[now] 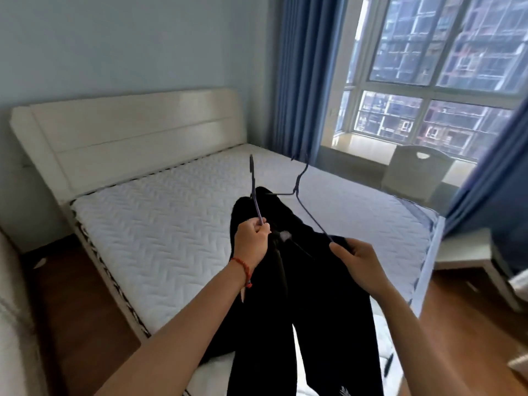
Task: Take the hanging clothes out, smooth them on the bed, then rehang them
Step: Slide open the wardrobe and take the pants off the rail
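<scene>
Two hands work one black garment (311, 281) held above the bed (171, 224). Left hand (251, 241) grips a hanger (297, 187) arm; right hand (360, 264) pinches the other arm with fabric. Likely step: hanger removal or refitting. Next move requires sliding fabric along the wire.

Black trousers (308, 281), small white patch near waistband. Purple-grey wire hanger (303, 192). Red cord bracelet (243, 270) on left wrist. White mattress (160, 224), quilted herringbone stitching. Cream-white glossy headboard (128, 130). Blue curtains (300, 75). Pale blue-grey wall (128, 41). Reddish-brown wood floor (85, 324). White chair (414, 170) by window.
</scene>
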`<state>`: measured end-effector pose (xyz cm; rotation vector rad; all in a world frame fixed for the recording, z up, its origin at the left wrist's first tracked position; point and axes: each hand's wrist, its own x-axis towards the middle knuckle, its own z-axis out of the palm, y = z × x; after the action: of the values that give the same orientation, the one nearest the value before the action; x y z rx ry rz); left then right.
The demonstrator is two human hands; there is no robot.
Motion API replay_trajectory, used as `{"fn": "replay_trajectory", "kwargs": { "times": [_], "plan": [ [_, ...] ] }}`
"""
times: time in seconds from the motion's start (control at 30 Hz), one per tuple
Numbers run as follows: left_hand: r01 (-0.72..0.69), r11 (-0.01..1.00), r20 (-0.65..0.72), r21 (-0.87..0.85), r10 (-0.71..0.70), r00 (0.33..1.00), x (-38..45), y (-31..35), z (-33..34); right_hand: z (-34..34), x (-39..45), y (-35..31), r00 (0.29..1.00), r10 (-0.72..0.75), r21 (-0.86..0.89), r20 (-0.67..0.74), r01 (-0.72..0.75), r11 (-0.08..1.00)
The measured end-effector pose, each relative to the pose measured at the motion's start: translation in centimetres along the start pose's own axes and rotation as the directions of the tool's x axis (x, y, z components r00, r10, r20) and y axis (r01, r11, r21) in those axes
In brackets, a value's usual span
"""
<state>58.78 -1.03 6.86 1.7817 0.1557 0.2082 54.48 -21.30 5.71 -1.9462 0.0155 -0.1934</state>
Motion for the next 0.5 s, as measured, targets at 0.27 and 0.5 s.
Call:
{"fn": "replay_trajectory", "kwargs": {
  "times": [0.27, 0.5],
  "plan": [
    [0.491, 0.871, 0.272, -0.015, -0.469, 0.84, 0.3, -11.9, 4.8, 5.6, -1.4, 10.3, 0.942, 0.316, -0.167, -0.112, -0.331, 0.929],
    [0.499, 0.857, 0.322, 0.129, -0.512, 0.796, -1.1, -16.0, 1.0, 9.0, -2.7, 15.1, 0.797, 0.604, -0.282, 0.016, -0.576, 0.767]
  ]
}}
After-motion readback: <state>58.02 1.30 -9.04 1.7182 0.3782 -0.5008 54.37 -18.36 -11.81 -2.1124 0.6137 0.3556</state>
